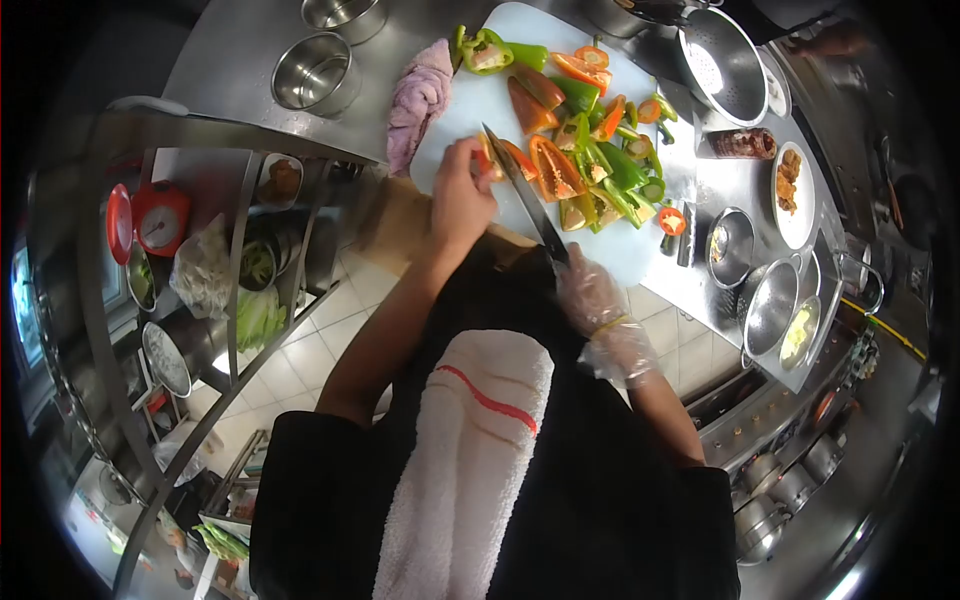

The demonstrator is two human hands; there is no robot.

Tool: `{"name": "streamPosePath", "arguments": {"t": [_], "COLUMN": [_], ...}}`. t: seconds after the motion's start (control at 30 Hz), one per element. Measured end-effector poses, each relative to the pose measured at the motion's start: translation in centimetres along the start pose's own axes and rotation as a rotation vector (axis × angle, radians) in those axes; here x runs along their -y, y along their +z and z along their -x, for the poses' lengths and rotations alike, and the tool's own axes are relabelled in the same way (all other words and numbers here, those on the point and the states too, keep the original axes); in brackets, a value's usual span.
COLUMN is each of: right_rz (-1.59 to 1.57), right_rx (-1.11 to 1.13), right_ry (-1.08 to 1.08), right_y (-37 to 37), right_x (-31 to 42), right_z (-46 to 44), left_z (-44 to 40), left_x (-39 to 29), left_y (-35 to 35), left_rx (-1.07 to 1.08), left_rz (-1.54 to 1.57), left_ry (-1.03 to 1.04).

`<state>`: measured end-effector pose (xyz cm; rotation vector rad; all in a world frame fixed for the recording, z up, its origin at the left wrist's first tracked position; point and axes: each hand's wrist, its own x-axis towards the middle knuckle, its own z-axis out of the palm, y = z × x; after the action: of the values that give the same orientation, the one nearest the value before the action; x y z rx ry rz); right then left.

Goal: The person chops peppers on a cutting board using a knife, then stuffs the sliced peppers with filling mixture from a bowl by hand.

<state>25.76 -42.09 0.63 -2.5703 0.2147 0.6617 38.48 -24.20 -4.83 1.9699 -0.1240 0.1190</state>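
The left hand (462, 200), bare, has its grip closed on a red pepper piece (487, 160) near the left edge of the cutting board (519, 20). The right hand (594, 298), gloved, has its grip closed around the knife (527, 193) at the near edge; the blade extends over the board, just beside the piece. Cut pepper pieces (625, 168), red and green, lie across the board's middle and right side. A purple cloth (419, 100) lies at the left edge. On the counter (225, 70), a colander (742, 72) stands near the far right corner of the board, and a white plate (796, 232) with brown food (788, 182) sits near the counter's right edge
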Motion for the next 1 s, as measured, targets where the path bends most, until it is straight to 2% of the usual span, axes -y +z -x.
{"name": "streamPosePath", "arguments": {"t": [0.07,0.13,0.17,0.23,0.3,0.37,0.43,0.47,0.53,0.57,0.63,0.73,0.83,0.9,0.97,1.0], "right_rz": [0.028,-0.362,-0.368,-0.267,-0.036,0.104,0.100,0.102,0.080,0.068,0.011,-0.028,0.104,0.085,0.066,-0.064], "right_rx": [-0.012,0.242,0.229,-0.210,-0.386,-0.447,-0.476,-0.479,-0.548,-0.594,-0.587,-0.659,-0.668,-0.698,-0.779,-0.735], "right_ry": [-0.033,0.157,0.166,-0.097,-0.002,0.038,0.110,0.161,0.148,0.126,0.130,0.144,0.134,0.131,0.023,-0.115], "right_y": [-1.9,-7.2,-7.2,-7.1,-9.4,-10.9,-12.0,-12.3,-12.4,-12.4,-12.0,-9.9,-8.9,-9.1,-11.6,-13.7], "right_x": [-0.7,0.9,-0.7,-3.8,-4.7,-6.5,-8.2,-9.0,-10.5,-11.2,-11.8,-13.1,-13.8,-13.5,-13.0,-12.1], "right_z": [1.4,2.5,2.7,3.0,1.4,-0.8,-3.2,-4.0,-5.0,-5.3,-5.0,-4.9,-4.4,-3.3,-1.3,0.5], "left_z": [-0.8,-1.4,-1.6,-2.8,-4.5,-6.2,-7.2,-7.7,-7.9,-7.7,-6.9,-5.7,-3.5,-2.5,-1.9,-1.4], "left_x": [-0.3,-0.7,-0.9,-0.7,0.0,0.2,1.1,1.5,2.0,2.2,2.3,0.8,-4.3,-7.1,-10.6,-12.5], "left_y": [-1.3,-2.6,-3.2,-3.9,-3.5,-2.8,-2.3,-2.4,-3.2,-3.7,-4.9,-6.0,-4.7,-2.4,1.2,3.7], "left_rx": [0.056,0.114,0.176,0.235,0.298,0.404,0.485,0.490,0.576,0.578,0.462,0.360,0.291,0.311,0.368,0.393], "left_rz": [-0.025,-0.064,-0.110,-0.110,-0.218,-0.374,-0.435,-0.439,-0.332,-0.341,0.055,0.174,0.257,0.199,0.174,0.195], "left_ry": [-0.052,-0.073,-0.107,-0.141,-0.146,-0.111,-0.086,-0.058,-0.163,-0.144,-0.268,-0.351,-0.263,-0.236,-0.202,-0.205]}}
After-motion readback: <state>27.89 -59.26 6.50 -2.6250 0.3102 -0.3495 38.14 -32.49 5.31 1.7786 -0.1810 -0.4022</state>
